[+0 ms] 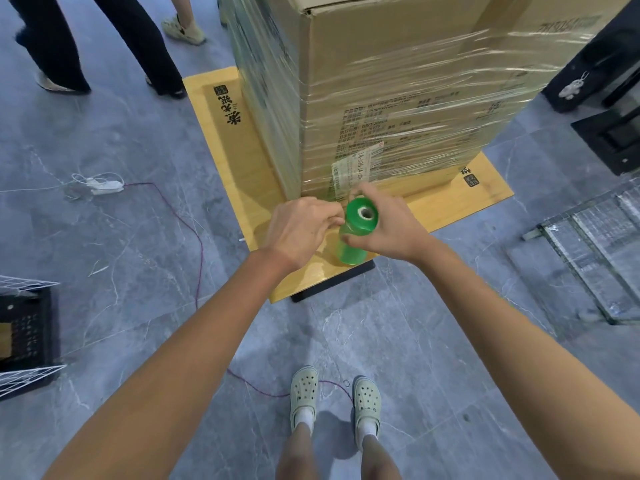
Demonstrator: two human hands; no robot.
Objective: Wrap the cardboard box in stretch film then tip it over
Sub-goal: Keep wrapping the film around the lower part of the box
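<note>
A tall cardboard box [398, 109] stands upright on a low wooden platform [239, 157], its sides covered with clear stretch film. In front of the box's near bottom corner is a green roll of stretch film [356, 233], held upright just above the platform. My right hand [384, 226] grips the roll from the right, fingers curled round its upper part. My left hand [298, 226] is at the roll's left side, fingertips pinching at its surface; the film edge itself is too thin to make out.
A person's legs [104, 43] stand at the back left on the grey floor. A white plug and purple cord [104, 187] lie to the left. A black crate [24, 337] sits at the left edge, wire mesh panels [595, 237] at the right. My feet [336, 400] are below.
</note>
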